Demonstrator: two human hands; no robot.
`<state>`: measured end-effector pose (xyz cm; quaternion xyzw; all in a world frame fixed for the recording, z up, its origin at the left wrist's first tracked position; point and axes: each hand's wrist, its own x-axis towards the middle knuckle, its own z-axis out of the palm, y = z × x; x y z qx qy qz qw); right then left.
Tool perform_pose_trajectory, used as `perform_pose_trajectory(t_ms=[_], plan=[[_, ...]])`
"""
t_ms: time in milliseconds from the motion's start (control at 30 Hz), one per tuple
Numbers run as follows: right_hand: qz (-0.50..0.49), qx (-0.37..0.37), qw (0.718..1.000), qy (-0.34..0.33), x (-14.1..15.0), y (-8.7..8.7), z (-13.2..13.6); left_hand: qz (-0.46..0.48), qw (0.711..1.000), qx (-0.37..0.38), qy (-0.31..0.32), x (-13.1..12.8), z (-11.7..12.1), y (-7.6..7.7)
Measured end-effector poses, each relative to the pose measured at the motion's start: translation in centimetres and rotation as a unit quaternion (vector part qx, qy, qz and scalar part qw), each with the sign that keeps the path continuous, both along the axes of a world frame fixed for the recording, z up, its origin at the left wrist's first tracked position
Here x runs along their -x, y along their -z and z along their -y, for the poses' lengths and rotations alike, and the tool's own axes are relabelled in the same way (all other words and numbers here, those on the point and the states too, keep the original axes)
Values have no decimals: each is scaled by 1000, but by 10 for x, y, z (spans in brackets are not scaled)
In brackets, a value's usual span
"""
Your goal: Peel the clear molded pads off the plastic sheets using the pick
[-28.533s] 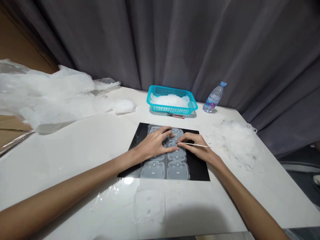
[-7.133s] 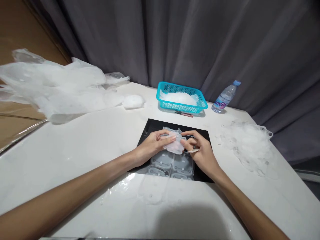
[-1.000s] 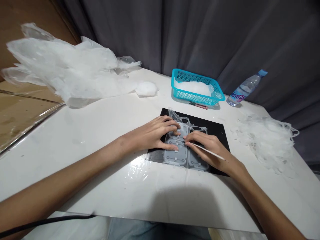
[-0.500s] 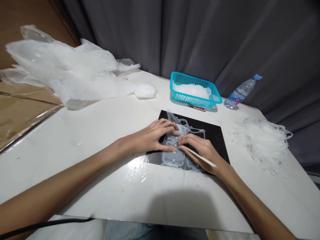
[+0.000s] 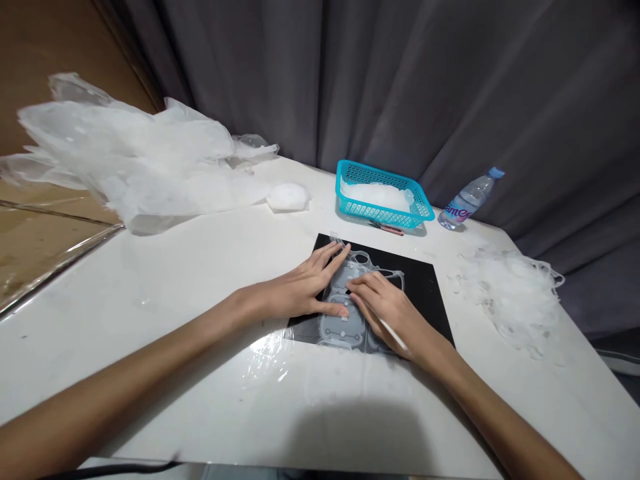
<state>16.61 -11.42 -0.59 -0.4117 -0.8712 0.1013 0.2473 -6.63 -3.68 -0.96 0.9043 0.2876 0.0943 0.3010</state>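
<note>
A black rectangular mat [image 5: 427, 287] lies on the table in front of me. On it rests a clear plastic sheet [image 5: 345, 328] with grey rounded-rectangle shapes and thin cut-out loops at its far side. My left hand [image 5: 306, 283] lies over the sheet's left part, fingers stretched and thumb spread apart, holding nothing. Pinched in my right hand [image 5: 387, 310] is a thin white pen-like tool [image 5: 394, 335]. Its tip is hidden under the fingers, which touch the sheet just right of my left hand.
A turquoise basket [image 5: 380, 215] with white material stands at the back, a pinkish-handled tool [image 5: 390, 229] before it. Right of it leans a water bottle [image 5: 465, 201]. Clear scraps [image 5: 523, 293] lie at right. Plastic bags [image 5: 150, 160] and a white bundle [image 5: 289, 197] fill the back left.
My left fingers have straightened and spread toward the sheet's far edge. My right hand has shifted slightly, with the tool lying lower against it. The whole view has tilted a little.
</note>
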Motion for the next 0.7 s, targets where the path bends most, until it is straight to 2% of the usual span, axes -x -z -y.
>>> perform_pose_trajectory(t_ms=[100, 200, 267, 367, 467, 600, 700], plan=[[-98, 42, 993, 52, -7, -4, -25, -30, 999, -1, 22, 0, 2, -2], [-205, 62, 964, 156, -20, -6, -51, -38, 999, -22, 30, 2, 2, 0], [-240, 66, 950, 189, -26, -7, -60, -39, 998, -31, 30, 4, 2, 2], [-248, 85, 950, 169, -27, -11, -59, -19, 999, -36, 12, 7, 2, 2], [-244, 159, 951, 108, -23, -18, -48, 34, 999, -17, -31, 6, 4, -5], [-242, 238, 939, 42, -22, -27, -38, 98, 987, 50, -113, 0, 1, -11], [-250, 249, 935, 27, -25, -30, -34, 144, 974, 139, -106, -1, -8, -8]])
